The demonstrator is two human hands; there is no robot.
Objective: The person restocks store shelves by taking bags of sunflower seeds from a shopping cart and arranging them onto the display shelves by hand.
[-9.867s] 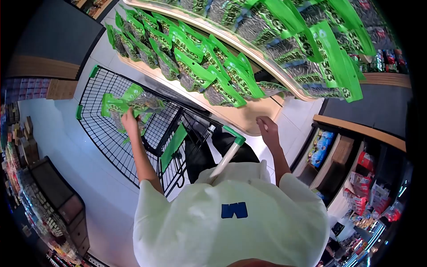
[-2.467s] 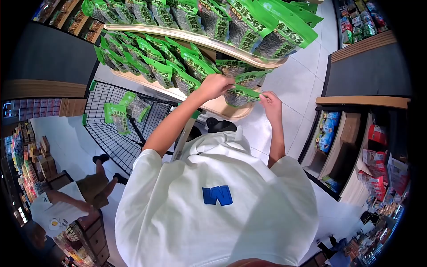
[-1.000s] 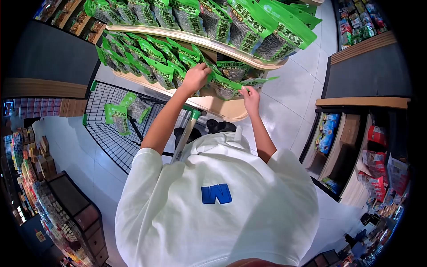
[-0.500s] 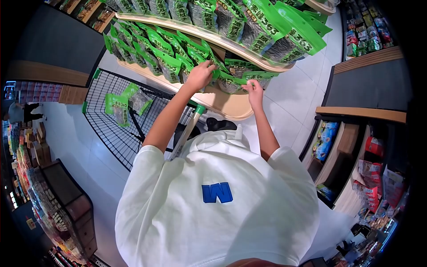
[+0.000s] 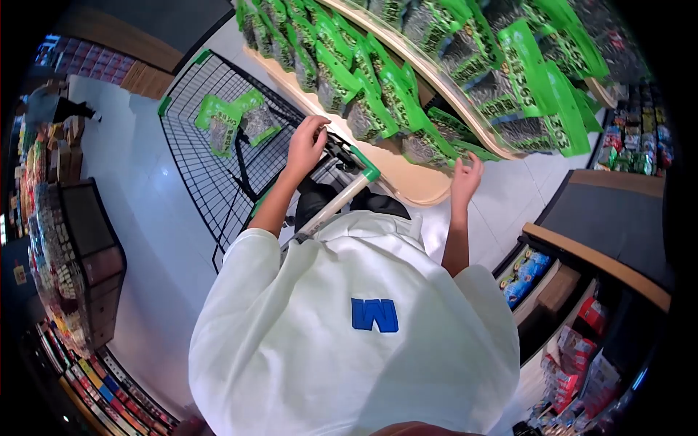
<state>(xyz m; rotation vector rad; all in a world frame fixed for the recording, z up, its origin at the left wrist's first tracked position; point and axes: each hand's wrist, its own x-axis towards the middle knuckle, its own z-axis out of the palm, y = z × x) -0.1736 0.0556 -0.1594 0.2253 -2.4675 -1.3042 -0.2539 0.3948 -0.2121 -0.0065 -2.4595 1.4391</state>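
My left hand (image 5: 308, 145) is raised over the near edge of the shopping cart (image 5: 211, 185), its fingers apart and nothing in them. Two green bags (image 5: 220, 125) of dark seeds lie together in the cart's basket. My right hand (image 5: 466, 176) is open beside the end of the lower shelf (image 5: 422, 187), close to the corner of a green bag (image 5: 429, 147) there; whether a fingertip touches it I cannot tell. Several more green bags stand in rows along this shelf. The cart's handle (image 5: 342, 196) runs between my arms, against my white shirt.
An upper shelf (image 5: 443, 87) with large green bags overhangs the lower one. At the right is a dark case (image 5: 552, 291) with blue and red packs. A display stand (image 5: 91, 254) is at the left, and another person (image 5: 54, 109) walks in the far aisle.
Both hands have come off the bag at the shelf's end. My left hand has moved left towards the cart, my right hand a little right. The view has turned, and the shelves appear more tilted.
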